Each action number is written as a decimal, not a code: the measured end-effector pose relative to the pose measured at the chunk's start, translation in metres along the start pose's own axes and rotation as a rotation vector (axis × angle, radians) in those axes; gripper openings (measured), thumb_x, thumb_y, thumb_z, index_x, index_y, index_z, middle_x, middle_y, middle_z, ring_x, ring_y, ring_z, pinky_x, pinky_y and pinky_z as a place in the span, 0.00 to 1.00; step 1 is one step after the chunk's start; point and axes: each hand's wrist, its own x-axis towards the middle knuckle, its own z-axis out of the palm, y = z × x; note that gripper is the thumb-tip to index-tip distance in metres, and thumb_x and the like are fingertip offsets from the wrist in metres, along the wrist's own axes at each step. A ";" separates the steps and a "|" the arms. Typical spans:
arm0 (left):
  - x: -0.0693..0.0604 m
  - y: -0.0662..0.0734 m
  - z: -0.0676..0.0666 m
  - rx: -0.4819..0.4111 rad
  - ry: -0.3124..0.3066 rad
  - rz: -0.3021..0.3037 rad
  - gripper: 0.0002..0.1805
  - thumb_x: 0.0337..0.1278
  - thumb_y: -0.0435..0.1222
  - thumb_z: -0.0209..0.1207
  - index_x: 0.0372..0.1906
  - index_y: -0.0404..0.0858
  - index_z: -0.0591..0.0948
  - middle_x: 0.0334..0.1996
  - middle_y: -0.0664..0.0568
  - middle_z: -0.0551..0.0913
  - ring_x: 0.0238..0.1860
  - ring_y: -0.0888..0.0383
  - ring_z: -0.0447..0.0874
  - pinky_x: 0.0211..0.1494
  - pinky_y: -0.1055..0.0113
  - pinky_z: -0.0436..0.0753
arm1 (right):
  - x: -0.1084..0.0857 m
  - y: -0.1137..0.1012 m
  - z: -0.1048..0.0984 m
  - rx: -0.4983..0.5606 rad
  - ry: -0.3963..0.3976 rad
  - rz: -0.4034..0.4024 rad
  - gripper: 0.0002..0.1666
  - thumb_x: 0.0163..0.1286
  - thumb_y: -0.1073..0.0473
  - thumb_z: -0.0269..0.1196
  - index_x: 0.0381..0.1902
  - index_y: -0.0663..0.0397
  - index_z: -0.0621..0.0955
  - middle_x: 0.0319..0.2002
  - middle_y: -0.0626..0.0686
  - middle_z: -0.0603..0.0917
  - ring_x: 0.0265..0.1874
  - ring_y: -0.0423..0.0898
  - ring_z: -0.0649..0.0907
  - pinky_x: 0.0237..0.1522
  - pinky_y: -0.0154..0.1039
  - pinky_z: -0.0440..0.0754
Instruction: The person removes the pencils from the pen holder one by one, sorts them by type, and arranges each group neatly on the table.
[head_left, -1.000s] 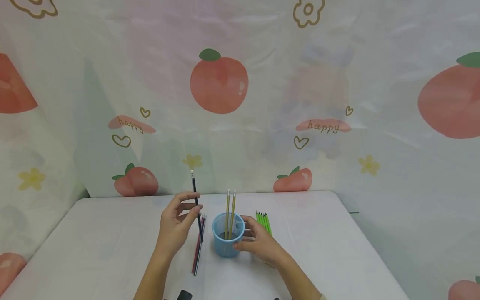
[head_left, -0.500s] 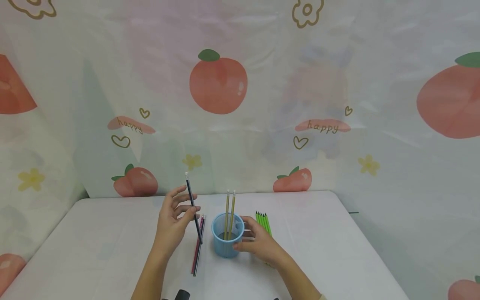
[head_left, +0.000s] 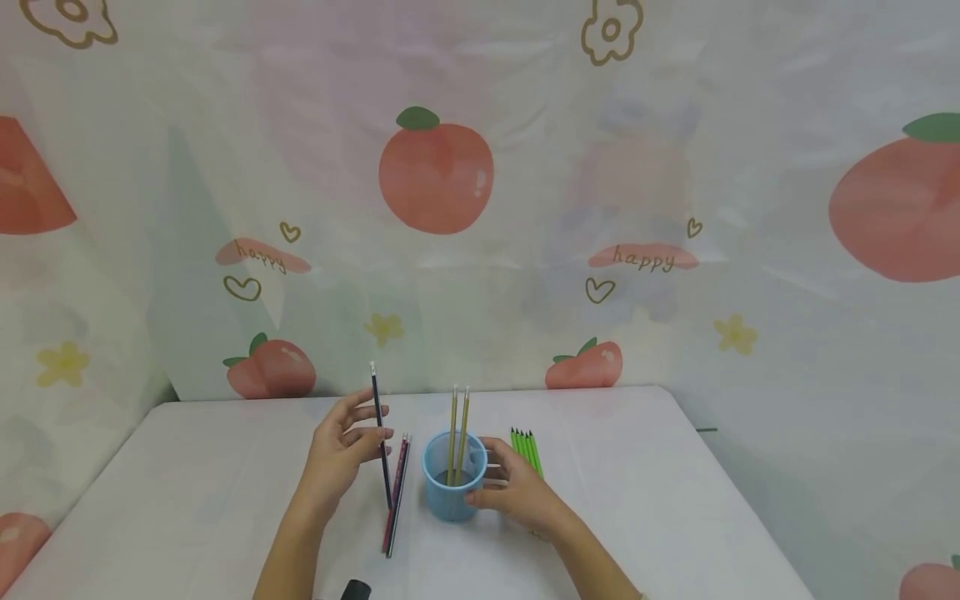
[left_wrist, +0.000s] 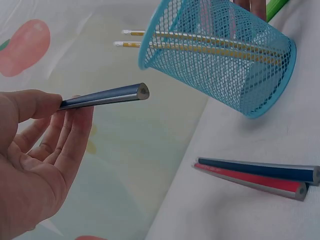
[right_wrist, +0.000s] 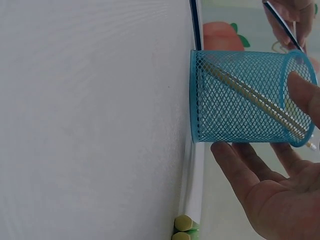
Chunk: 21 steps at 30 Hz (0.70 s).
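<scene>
In the head view my left hand (head_left: 330,462) pinches a dark blue pencil (head_left: 387,483) between thumb and fingers, left of the cup. The pencil stands nearly upright, eraser end up; in the left wrist view its flat unsharpened end (left_wrist: 143,91) shows. My right hand (head_left: 521,493) holds the right side of a light blue mesh pencil cup (head_left: 450,503), thumb in front. Two yellow pencils (head_left: 464,421) lean inside, erasers up. Between left hand and cup, a red pencil (left_wrist: 250,181) and another dark blue pencil (left_wrist: 260,170) lie together on the table.
Several green pencils (head_left: 528,450) lie right of the cup, partly hidden by the right hand. The white table (head_left: 225,483) meets a fruit-printed curtain (head_left: 480,317) at its back edge. A black object (head_left: 356,590) shows at the bottom edge.
My left hand has shifted left and slightly down with the dark blue pencil, which now stands more upright. The right hand still holds the cup in the same place. The head view has tilted slightly.
</scene>
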 end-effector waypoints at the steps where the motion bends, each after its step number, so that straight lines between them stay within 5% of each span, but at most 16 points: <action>1: 0.000 -0.002 -0.001 -0.003 -0.001 -0.013 0.30 0.67 0.27 0.57 0.71 0.44 0.65 0.61 0.40 0.75 0.52 0.46 0.84 0.52 0.59 0.88 | 0.000 0.000 0.000 0.000 -0.001 -0.002 0.44 0.58 0.60 0.74 0.71 0.49 0.67 0.64 0.59 0.75 0.64 0.61 0.75 0.66 0.60 0.74; 21: 0.006 -0.031 -0.008 0.101 0.021 -0.155 0.28 0.66 0.28 0.59 0.69 0.42 0.69 0.59 0.36 0.78 0.53 0.42 0.84 0.50 0.58 0.89 | 0.000 0.001 0.000 -0.003 -0.004 0.003 0.44 0.58 0.60 0.74 0.70 0.49 0.68 0.64 0.59 0.75 0.63 0.61 0.76 0.66 0.59 0.75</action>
